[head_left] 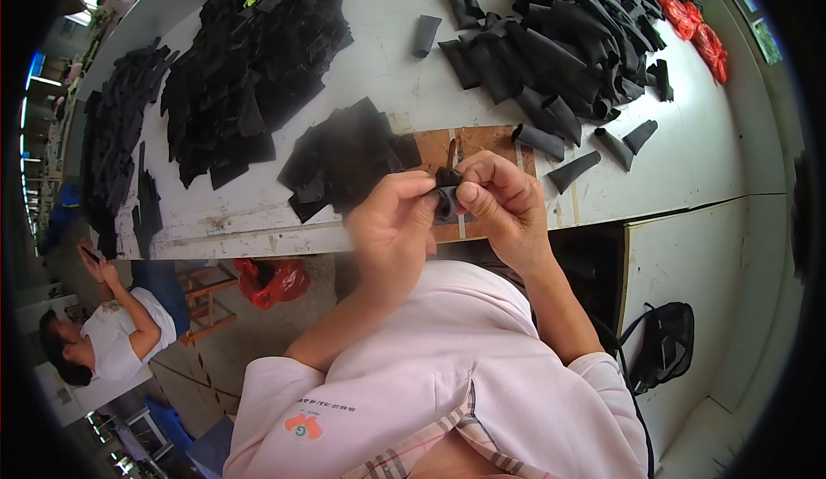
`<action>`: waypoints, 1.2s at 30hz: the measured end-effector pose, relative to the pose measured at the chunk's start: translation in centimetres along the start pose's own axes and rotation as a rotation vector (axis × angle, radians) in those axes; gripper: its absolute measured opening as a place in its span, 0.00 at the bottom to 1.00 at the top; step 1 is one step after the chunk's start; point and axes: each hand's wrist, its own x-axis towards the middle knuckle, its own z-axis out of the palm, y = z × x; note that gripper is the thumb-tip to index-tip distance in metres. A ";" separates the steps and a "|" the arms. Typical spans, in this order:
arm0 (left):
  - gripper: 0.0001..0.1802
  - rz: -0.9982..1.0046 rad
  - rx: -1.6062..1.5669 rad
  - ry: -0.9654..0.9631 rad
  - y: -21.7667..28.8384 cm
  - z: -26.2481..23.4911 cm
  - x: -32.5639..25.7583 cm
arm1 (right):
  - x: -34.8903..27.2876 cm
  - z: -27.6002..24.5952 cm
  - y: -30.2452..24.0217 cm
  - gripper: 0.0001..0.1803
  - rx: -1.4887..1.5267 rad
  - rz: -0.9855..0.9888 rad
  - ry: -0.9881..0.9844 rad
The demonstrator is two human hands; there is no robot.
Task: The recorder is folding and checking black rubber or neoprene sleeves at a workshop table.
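Note:
Both hands meet over the near edge of the table, pinching one small dark piece of fabric (446, 203) whose end curls into a ring. My left hand (391, 221) grips it between thumb and fingers on the left; my right hand (503, 204) has thumb and forefinger closed on its right side. Beneath them lies a brown board (434, 145) with a narrow upright pointed piece (452, 150) just beyond my fingertips. Left of the hands, flat black fabric pieces (340, 156) lie in a loose stack. Rolled black fabric tubes (539, 141) rest close to my right hand.
Large heaps of flat black pieces (249, 75) cover the table's left, with rolled tubes (551, 40) piled at far right. Red plastic bags (695, 36) sit at the right edge. A black bag (667, 341) hangs at lower right. Another person (120, 333) sits at far left.

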 end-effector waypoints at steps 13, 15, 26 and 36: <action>0.28 -0.426 -1.328 -0.758 3.7 -0.3 5.6 | 4.4 -0.8 -7.3 0.13 0.248 0.247 -0.306; 0.33 -0.438 -1.333 -0.739 3.5 -0.2 5.8 | 5.0 -1.5 -5.7 0.13 0.214 0.315 -0.278; 0.15 -0.851 -1.354 -0.201 -1.6 -2.5 7.4 | 5.4 -1.7 -0.4 0.15 0.226 0.469 -0.183; 0.16 -0.690 -1.151 -0.227 -1.9 -1.2 4.8 | 4.0 -3.0 2.5 0.13 0.336 0.456 -0.169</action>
